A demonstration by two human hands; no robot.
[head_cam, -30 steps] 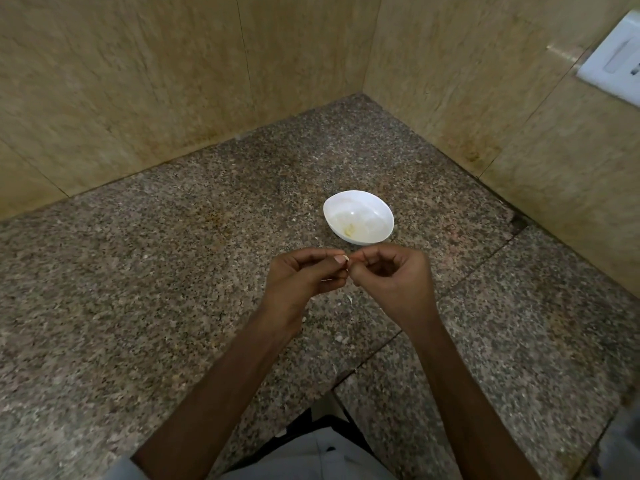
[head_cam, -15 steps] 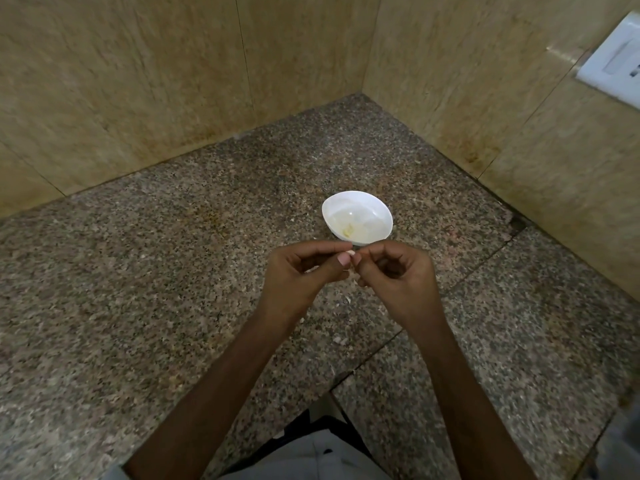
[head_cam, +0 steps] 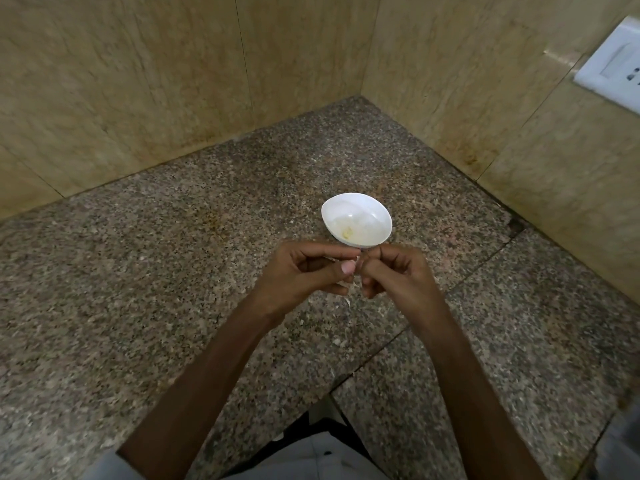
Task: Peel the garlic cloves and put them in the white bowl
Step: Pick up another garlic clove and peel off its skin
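From the head view, the person's left hand (head_cam: 304, 273) and right hand (head_cam: 398, 277) are meeting fingertip to fingertip above the granite surface (head_cam: 156, 271), just in front of the white bowl (head_cam: 372, 211). Between them they are pinching a garlic clove (head_cam: 354, 270). The left grip is closing on it with thumb and forefinger, and the right grip is curling round it from the other side. Only slivers of white are showing past the fingers, so I cannot tell which way the clove's long axis is pointing.

Compared with half a second ago, both hands are staying in nearly the same spot before the bowl. The left thumb is sitting slightly lower, and a bit more white skin is showing under the fingers.

The bowl is standing upright on the surface, apart from the hands. It is holding a small yellowish piece (head_cam: 346, 232) near its front wall, with paler shapes beside it that are too washed out to make out.

A few pale peel scraps (head_cam: 347, 301) are lying on the surface under the hands. A white socket plate (head_cam: 613, 67) is sitting on the tiled wall (head_cam: 138, 81) to the right.
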